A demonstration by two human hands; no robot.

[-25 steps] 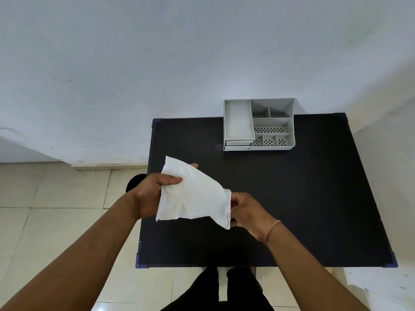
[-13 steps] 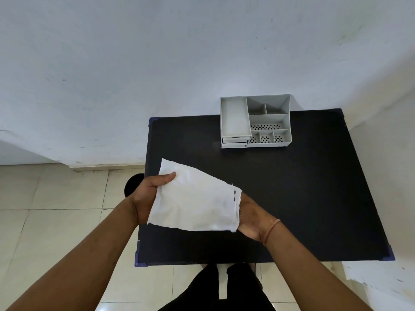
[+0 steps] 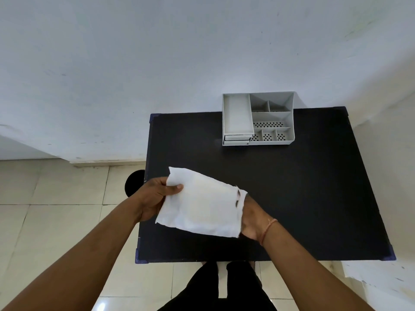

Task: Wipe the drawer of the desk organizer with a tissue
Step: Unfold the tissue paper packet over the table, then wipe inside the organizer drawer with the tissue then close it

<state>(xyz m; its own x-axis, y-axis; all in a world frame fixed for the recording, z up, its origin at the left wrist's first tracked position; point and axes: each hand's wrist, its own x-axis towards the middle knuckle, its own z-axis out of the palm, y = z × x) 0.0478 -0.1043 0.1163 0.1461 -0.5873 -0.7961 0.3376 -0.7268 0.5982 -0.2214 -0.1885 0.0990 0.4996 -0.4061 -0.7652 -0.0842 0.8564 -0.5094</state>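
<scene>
Two hands hold one white tissue [image 3: 202, 209] spread flat above the near part of the black surface [image 3: 292, 209]. The left hand [image 3: 152, 200] pinches the tissue's left edge, its thumb lying on top of the sheet and the other fingers tucked under it. The right hand [image 3: 252, 218] grips the right edge, where the paper bunches and shows small tears; its fingers are hidden beneath the sheet, closed on the paper. A thin orange band [image 3: 268, 230] circles the right wrist.

Well beyond the fingers, at the far edge of the surface against the pale wall [image 3: 157, 63], stands a grey desk organizer [image 3: 258, 118]. Its open compartments face up, several with perforated floors. The drawer [image 3: 237, 138] sits low at its front left corner, beneath a long tray; whether it is pulled out at all I cannot tell. Neither hand touches the organizer.
</scene>
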